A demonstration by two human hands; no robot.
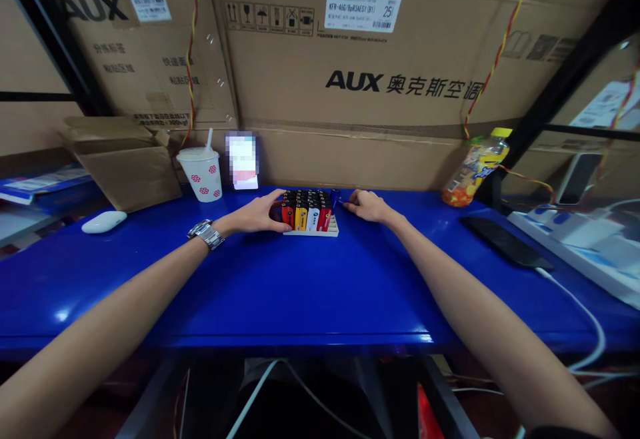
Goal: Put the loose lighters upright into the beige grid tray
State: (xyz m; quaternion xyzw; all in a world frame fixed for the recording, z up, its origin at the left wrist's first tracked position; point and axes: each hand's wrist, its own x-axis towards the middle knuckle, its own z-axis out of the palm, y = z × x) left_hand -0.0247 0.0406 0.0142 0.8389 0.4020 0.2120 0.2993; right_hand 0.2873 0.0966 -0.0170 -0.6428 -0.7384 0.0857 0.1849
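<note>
A white tray [311, 233] stands on the blue table, holding rows of upright lighters [301, 218] in red, yellow and white with black tops. My left hand [261, 213] is at the tray's left side, thumb and fingers spread around its left end and touching the lighters there. Just beyond the right end of the tray is a dark blue lighter [335, 197]. My right hand [367, 206] is beside it, fingers bent and close together; whatever they hold, if anything, is too small to make out. Some slots at the tray's right end show no lighter.
On the blue table [300, 292], a paper cup [203, 174], a lit phone [243, 161] and a white case [104, 222] are at left. A bottle [475, 169], a black phone [505, 242] with a cable and a power strip [590, 252] lie right. Cardboard boxes [360, 112] stand behind.
</note>
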